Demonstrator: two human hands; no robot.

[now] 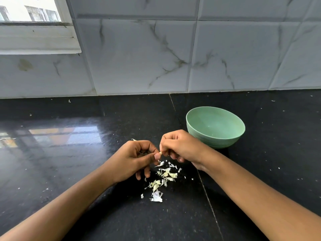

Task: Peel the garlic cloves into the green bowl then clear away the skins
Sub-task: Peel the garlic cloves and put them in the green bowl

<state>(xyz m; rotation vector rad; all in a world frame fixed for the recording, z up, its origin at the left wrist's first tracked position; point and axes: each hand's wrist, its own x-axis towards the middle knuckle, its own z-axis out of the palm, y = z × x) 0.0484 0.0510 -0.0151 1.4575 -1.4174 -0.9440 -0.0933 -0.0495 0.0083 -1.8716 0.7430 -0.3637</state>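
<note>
One garlic clove | likely light, slippery | left hand, right hand pinch it | green bowl at 2 o'clock

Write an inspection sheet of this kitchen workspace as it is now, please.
Surface: black polished countertop, white flecks scattered.
Job's things: green bowl upright, no cloves visible inside; garlic clove between both hands; skins piled beneath the hands.
Clutter: nothing seen.
Grippers: left hand and right hand both pinch the clove.
Cables: nothing seen.
Surroundings: marbled wall tiles; window at upper left.
</note>
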